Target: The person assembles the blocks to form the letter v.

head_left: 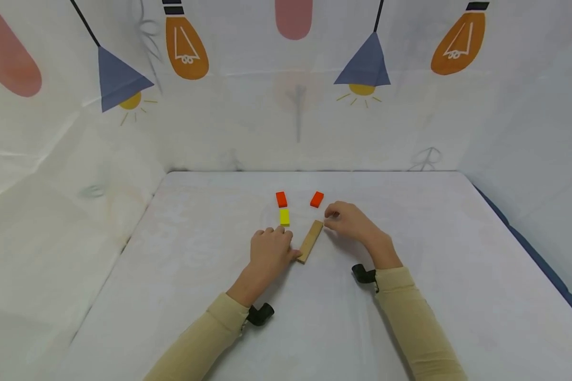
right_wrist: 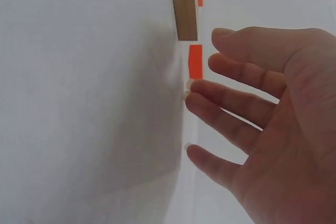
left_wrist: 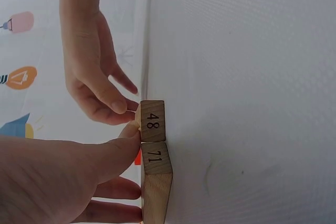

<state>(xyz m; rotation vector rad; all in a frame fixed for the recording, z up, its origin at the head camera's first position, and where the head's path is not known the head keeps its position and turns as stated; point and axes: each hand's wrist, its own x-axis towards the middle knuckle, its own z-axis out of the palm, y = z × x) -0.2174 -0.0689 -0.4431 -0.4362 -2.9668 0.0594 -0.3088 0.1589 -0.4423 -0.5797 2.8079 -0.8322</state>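
My left hand (head_left: 273, 248) lies over a wooden block marked 71 (left_wrist: 156, 157), which it hides in the head view. Its fingers reach the block's upper side, and its thumb rests on the near end of a second wooden block, marked 48 (head_left: 309, 243). The numbered ends stand side by side in the left wrist view. My right hand (head_left: 350, 221) is beside the far end of the 48 block, holding nothing, its fingers loosely bent and spread. Just beyond the left fingertips lies a yellow block (head_left: 284, 217).
Behind the yellow block is a red block (head_left: 281, 199); another red block (head_left: 316, 199) lies slanted past the 48 block's far end. Everything lies on a white table (head_left: 209, 211). A white printed sheet (head_left: 267, 121) forms walls at the back and sides.
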